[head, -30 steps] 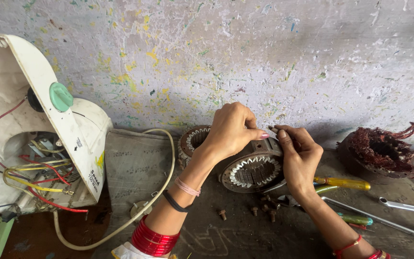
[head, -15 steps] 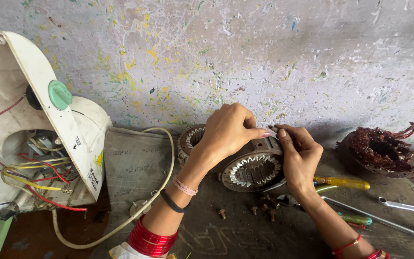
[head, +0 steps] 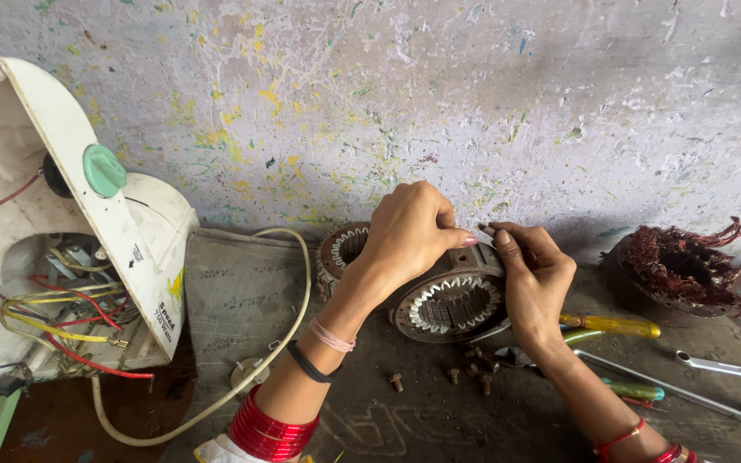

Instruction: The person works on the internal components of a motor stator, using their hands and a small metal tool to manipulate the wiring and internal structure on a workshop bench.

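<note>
A round metal motor stator [head: 452, 302] with a slotted inner ring leans near the wall on a dark mat. My left hand [head: 413, 230] rests over its top rim, fingers curled down onto it. My right hand [head: 532, 276] is at the rim's right side, thumb and fingers pinched together against my left fingertips; what they pinch is too small to make out. A second ringed motor part [head: 340, 253] lies just behind my left wrist.
An opened white appliance housing [head: 117, 223] with red and yellow wires [head: 62, 317] stands at left, its cream cable [head: 242, 377] looping over the mat. A burnt copper winding [head: 683, 270] sits at right. Yellow-handled screwdriver [head: 611, 326], spanner [head: 722, 369] and loose bolts [head: 473, 373] lie in front.
Both hands stay on the stator's top rim; the fingers have shifted only slightly, pinching closer together.
</note>
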